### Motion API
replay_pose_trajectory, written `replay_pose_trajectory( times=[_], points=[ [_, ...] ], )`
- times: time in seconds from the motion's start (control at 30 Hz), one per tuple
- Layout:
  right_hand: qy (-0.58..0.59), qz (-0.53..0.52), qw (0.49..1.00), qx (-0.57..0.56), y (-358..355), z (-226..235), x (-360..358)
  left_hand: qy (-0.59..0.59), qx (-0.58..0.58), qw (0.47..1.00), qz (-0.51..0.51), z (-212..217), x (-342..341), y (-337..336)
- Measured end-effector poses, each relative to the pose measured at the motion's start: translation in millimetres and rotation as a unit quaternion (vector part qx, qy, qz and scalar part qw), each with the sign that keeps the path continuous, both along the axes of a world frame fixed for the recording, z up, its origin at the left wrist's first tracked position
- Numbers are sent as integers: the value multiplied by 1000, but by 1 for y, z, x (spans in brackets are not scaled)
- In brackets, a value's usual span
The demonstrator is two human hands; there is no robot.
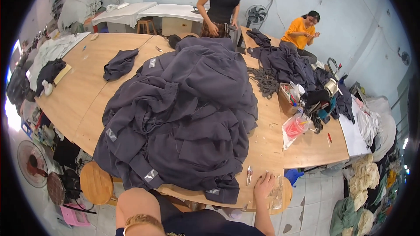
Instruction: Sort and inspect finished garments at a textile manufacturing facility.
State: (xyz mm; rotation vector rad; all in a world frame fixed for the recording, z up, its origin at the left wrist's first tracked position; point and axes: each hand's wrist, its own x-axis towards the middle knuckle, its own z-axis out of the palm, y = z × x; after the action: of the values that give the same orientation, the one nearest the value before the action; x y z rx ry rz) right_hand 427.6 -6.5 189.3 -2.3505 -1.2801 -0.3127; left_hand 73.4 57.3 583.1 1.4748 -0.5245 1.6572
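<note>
My right hand (264, 186) rests palm down on the table near its front edge, fingers stretched forward and slightly apart. A pair of small metal thread snips (249, 175) lies just left of it, not touching. Some clear plastic bits (277, 196) lie to its right. At the lower left, a bracelet (143, 221) shows on my left arm, but the hand itself is out of sight. In front of me rises a large heap of dark grey-blue garments (192, 105), several with light patches. One cuff hangs over the table's front edge.
The wooden table (74, 100) carries one separate dark piece (121, 64) left of the heap. To the right stand a box of tools (288, 98) and a pink drink in a plastic bag (296, 125). A standing person and a seated person are beyond. A stool (95, 182) is front left.
</note>
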Motion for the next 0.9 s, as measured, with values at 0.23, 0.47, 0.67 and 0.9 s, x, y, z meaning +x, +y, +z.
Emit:
replay_pose_trajectory(
  times=[0.23,0.47,0.67,0.9],
  points=[
    [5,-31,999,-1,1,4,15,-86,93,992,-9,4,-18,-26],
    [21,-33,999,-4,10,17,11,295,-115,798,512,-194,21,9],
    [35,98,993,-56,-3,33,-4,690,0,467,553,-375,-19,-7],
    [132,141,976,-97,-7,36,1,695,37,437,569,-417,-38,-3]
  ],
)
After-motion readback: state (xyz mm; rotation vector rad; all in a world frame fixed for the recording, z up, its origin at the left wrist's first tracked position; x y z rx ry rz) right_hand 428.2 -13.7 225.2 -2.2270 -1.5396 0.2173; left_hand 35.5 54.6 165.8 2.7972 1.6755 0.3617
